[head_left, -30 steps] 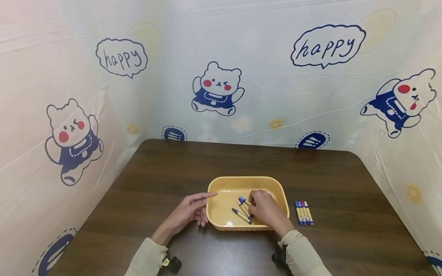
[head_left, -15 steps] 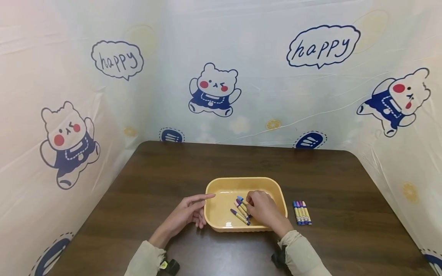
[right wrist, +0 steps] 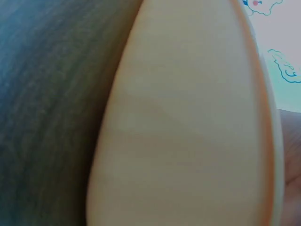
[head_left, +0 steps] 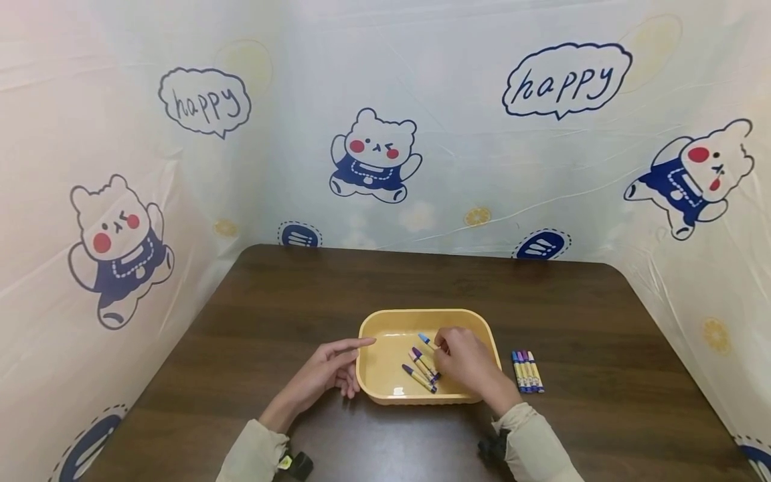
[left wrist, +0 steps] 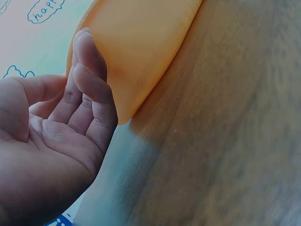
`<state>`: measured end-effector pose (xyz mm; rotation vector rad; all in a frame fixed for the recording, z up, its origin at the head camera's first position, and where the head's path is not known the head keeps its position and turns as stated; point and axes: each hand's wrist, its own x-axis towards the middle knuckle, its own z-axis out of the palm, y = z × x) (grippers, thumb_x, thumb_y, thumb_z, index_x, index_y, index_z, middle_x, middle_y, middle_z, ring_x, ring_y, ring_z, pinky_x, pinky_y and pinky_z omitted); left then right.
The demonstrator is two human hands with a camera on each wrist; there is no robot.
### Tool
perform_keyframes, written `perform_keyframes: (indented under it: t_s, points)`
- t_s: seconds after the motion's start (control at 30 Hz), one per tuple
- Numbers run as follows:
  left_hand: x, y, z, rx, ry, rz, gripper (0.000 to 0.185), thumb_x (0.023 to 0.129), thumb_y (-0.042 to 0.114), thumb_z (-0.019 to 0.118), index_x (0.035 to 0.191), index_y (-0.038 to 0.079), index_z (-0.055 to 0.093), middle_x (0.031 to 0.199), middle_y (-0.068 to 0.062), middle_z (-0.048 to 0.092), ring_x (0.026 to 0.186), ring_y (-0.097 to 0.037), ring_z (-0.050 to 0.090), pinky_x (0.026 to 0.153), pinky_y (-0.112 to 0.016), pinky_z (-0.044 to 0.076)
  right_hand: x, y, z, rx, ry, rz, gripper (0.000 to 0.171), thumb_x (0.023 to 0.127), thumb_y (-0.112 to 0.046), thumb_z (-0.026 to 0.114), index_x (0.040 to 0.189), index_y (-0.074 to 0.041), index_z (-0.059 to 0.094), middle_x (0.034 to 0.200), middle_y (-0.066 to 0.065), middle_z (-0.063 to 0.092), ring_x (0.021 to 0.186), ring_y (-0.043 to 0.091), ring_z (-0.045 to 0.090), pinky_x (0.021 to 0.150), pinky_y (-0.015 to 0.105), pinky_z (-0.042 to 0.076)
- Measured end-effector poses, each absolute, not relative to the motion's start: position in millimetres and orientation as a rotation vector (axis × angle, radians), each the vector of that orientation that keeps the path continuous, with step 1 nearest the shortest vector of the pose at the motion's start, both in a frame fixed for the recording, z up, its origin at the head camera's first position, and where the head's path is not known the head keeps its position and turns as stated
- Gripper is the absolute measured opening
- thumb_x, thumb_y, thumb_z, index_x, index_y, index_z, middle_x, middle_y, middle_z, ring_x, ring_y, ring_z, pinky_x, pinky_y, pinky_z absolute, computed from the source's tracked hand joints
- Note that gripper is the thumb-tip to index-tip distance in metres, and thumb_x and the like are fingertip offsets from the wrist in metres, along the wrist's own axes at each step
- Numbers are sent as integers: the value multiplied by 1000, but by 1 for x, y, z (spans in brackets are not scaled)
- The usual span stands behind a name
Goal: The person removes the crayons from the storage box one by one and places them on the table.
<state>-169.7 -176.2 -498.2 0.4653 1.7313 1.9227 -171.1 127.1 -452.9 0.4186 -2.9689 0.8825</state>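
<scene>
Yellow plastic tray (head_left: 385, 320), near the table's front edge: right hand (head_left: 468, 365) pinches a blue-tipped crayon (head_left: 425, 339); best lifted clear of the rim. Left hand (head_left: 328, 370), fingers relaxed, steadies the tray's left wall.

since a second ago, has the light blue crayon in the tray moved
Yes. The right hand pinches the light blue crayon and has drawn it toward the far wall of the yellow tray, apart from the other crayons.

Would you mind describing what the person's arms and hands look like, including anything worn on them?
Both hands, the left hand and the right hand, are bare: no gloves, and no rings that show. Each forearm wears a pale beige long sleeve with a gathered cuff. A small black device sits at each wrist; the left one bears a yellowish tag.
</scene>
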Motion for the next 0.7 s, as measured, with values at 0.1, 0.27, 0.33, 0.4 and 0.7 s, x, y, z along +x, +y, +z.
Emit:
perform_keyframes:
  t_s: [0.1, 0.27, 0.33, 0.4, 0.7]
  points:
    - [-169, -176, -498, 449, 1730, 1923, 48, 107, 25, 46, 148, 1, 43, 77, -10, 66, 63, -18, 65, 56, -27, 55, -170, 128, -449, 414, -2953, 866, 5, 86, -4, 71, 89, -8, 70, 78, -2, 61, 66, 9, 52, 58, 26, 47]
    - [-169, -176, -498, 465, 1733, 1926, 49, 107, 25, 46, 148, 0, 43, 78, -11, 67, 63, -18, 65, 56, -27, 54, -168, 132, -441, 400, -2911, 794, 5, 86, -5, 74, 90, -7, 73, 79, -1, 65, 66, 7, 54, 59, 27, 49]
    - [-169, -176, -498, 469, 1738, 1927, 49, 107, 26, 46, 148, 0, 43, 78, -11, 67, 63, -19, 66, 56, -27, 54, -167, 133, -437, 381, -2905, 788, 5, 86, -6, 74, 91, -7, 73, 79, -1, 66, 65, 7, 54, 59, 27, 50]
    - [-169, -176, -498, 466, 1741, 1929, 49, 107, 26, 47, 148, 0, 43, 78, -12, 67, 63, -19, 65, 56, -27, 54, -165, 134, -434, 370, -2895, 788, 4, 86, -6, 74, 90, -7, 73, 79, -1, 66, 65, 8, 54, 59, 27, 50]
    - [-169, -176, -498, 462, 1735, 1933, 49, 107, 25, 47, 148, -1, 44, 78, -12, 66, 62, -19, 65, 56, -27, 54, -149, 146, -427, 345, -2840, 742, 6, 84, -7, 75, 89, -6, 73, 77, 0, 65, 67, 10, 56, 61, 32, 52]
